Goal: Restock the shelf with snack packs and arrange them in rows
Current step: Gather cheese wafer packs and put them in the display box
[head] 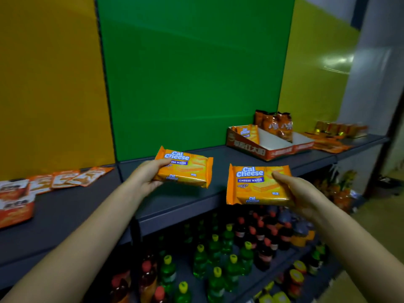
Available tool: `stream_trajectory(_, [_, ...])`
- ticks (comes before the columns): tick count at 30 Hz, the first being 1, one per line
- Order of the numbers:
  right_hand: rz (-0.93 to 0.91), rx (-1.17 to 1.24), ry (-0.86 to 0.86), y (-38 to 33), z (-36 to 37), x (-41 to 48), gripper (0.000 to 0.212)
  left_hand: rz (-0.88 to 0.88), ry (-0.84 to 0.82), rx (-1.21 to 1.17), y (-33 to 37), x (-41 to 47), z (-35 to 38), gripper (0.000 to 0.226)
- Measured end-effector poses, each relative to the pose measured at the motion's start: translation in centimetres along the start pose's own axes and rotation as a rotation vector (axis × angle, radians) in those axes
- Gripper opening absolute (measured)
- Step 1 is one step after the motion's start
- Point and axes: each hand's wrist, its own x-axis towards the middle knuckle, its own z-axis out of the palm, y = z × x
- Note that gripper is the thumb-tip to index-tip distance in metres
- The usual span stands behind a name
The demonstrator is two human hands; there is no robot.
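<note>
Likely a small shop: a grey shelf (72, 206) holds snack packs (277, 125), with rows of bottled drinks (218, 254) below.

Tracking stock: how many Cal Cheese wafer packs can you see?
3: one pack in the left hand, one in the right hand, one in the cardboard tray; more may hide there.

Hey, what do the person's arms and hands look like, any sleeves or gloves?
The left forearm and right forearm are bare to the frame's edge, no sleeves showing. The left hand and right hand wear no gloves; no ring, watch or band visible.
</note>
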Motion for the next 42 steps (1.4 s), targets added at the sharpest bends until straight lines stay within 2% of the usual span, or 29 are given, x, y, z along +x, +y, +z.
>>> stream_trajectory(10, [-0.05,-0.014,0.034,-2.8,-10.7,7.0,0.018,0.026,-0.07,-0.062,-1.0,4.6,15.7,0.015])
stream_trajectory(20, [-0.13,0.003,-0.008,-7.3,-16.9,21.8,0.014,0.098,-0.067,-0.058,0.7,15.5,27.7,0.014])
stream_trajectory(22, [-0.161,-0.01,-0.028,-8.1,-17.9,25.1,0.024,0.117,-0.06,-0.041,1.0,17.6,29.7,0.015])
stream_trajectory(24, [-0.153,0.003,-0.055,-8.5,-18.5,27.9,0.022,0.12,-0.053,-0.03,1.0,19.6,31.6,0.013])
stream_trajectory(26, [-0.127,0.017,-0.089,-8.9,-18.8,30.2,0.019,0.13,-0.027,-0.012,0.6,21.3,33.2,0.007])
stream_trajectory(29, [-0.123,0.025,-0.15,-9.7,-19.2,33.6,0.025,0.164,0.037,0.025,0.3,23.4,35.4,0.022])
stream_trajectory(34, [-0.134,-0.032,-0.251,-10.6,-20.0,39.2,0.03,0.226,0.169,0.128,-0.2,26.7,38.3,0.007])
stream_trajectory(37, [-0.127,-0.06,-0.325,-11.2,-20.6,42.1,0.03,0.247,0.251,0.165,-0.7,28.4,39.7,0.018])
stream_trajectory(39, [-0.141,-0.06,-0.375,-11.6,-20.9,44.0,0.026,0.275,0.304,0.201,-0.9,29.5,40.5,0.004])
stream_trajectory(40, [-0.15,-0.058,-0.397,-11.7,-21.0,44.8,0.023,0.281,0.338,0.222,-1.2,30.3,40.8,0.006])
stream_trajectory(42, [-0.155,-0.053,-0.437,-11.9,-20.8,46.2,0.019,0.279,0.405,0.27,-1.6,31.6,41.1,0.024])
